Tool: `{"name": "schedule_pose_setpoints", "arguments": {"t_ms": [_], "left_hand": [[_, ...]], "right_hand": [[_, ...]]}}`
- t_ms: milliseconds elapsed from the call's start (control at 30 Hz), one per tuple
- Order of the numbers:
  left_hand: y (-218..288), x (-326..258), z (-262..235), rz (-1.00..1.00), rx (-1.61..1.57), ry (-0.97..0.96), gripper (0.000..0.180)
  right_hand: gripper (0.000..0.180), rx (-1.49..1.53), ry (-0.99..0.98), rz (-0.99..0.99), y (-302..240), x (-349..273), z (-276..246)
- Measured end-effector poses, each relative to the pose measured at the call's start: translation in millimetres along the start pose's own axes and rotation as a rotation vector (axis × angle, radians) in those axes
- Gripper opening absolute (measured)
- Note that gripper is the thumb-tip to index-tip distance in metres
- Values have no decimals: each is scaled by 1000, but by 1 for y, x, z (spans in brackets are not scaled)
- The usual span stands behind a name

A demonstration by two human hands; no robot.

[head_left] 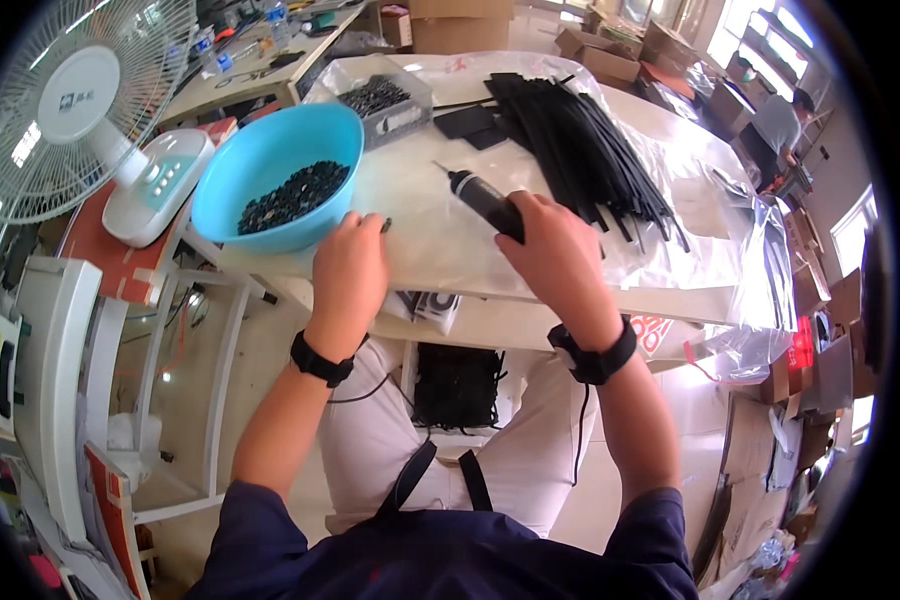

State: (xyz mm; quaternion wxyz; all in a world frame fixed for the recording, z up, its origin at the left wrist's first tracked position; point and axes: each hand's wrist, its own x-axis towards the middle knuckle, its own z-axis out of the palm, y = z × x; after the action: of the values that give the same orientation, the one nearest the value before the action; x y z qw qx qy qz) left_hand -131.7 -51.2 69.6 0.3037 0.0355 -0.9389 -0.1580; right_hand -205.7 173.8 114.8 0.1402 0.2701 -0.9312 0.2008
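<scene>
My right hand [558, 250] is wrapped round a black electric screwdriver [482, 198], its thin metal bit pointing to the far left over the table. Beside the blue basin, my left hand [352, 262] is closed in a pinch on a small dark piece [386, 226], too small to name. The blue basin [230, 165] holds a heap of small black pieces [295, 198]. Behind it stands a clear plastic box [408, 122] with small dark parts [374, 96]. A thick bundle of long black strips [585, 150] lies beyond my right hand, next to flat black pieces [470, 125].
Plastic sheeting [705, 225] covers the white table [440, 270]. A fan [80, 95] stands at the left. Under the table, between my legs, sits a container of black strips [458, 385]. Cardboard boxes [600, 55] and another person [778, 130] are at the far right.
</scene>
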Motion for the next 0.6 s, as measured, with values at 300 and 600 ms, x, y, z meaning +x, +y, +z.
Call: {"name": "schedule_pose_setpoints", "arguments": {"t_ms": [300,600], "left_hand": [[-5,7,4,-53,-29,-41,4],[-12,3,6,-8,-41,-12,3]], "right_hand": [[30,-28,87,-44,44,14,-7],[23,-148,-77,154,80,27,-22]]}}
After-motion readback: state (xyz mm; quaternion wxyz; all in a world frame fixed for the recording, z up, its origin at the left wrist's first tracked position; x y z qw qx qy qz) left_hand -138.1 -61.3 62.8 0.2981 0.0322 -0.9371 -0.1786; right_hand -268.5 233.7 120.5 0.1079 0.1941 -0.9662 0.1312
